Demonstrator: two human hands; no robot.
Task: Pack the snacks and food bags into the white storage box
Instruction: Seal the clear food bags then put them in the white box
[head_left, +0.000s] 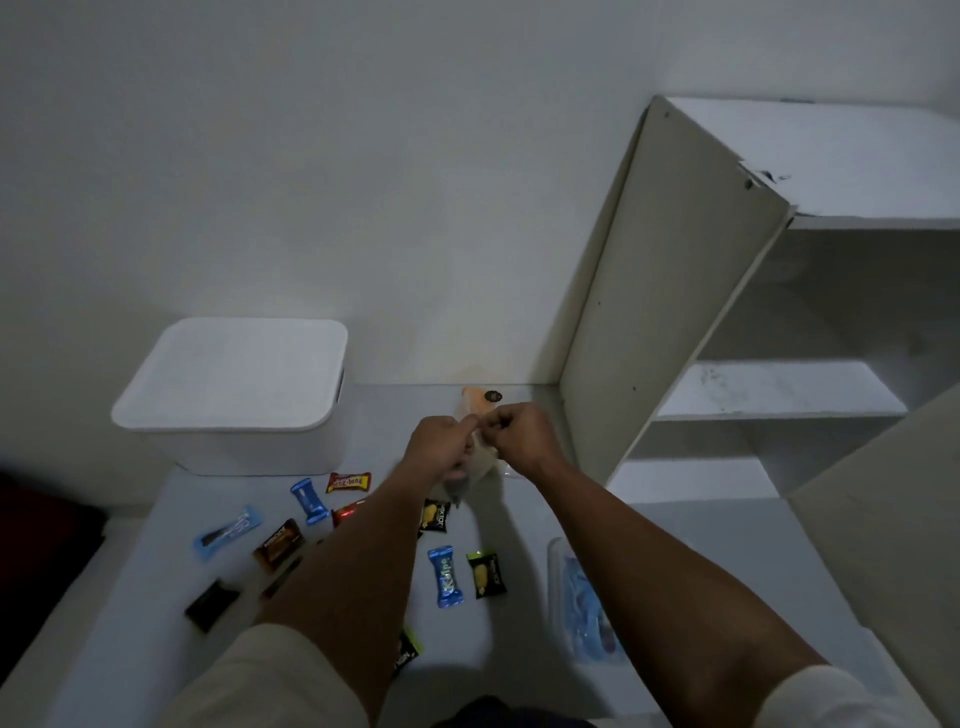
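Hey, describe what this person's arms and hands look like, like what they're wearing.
Both forearms are bare. Light cream or off-white sleeves are pushed up near the elbows, on the left arm and the right arm. The left hand and right hand show no gloves; rings or a watch aren't visible.

Storage box (234, 400), lid on, sits at desk's (524, 597) far-left corner against the wall. Shelf unit (779, 364) stands at the right edge. Snack packets (444, 576) scattered over the desk's middle, before the box. Plastic bag (584, 603) near the right edge. Both hands (480, 436) meet on a bag (480, 467) near the far edge, between box and shelf unit.
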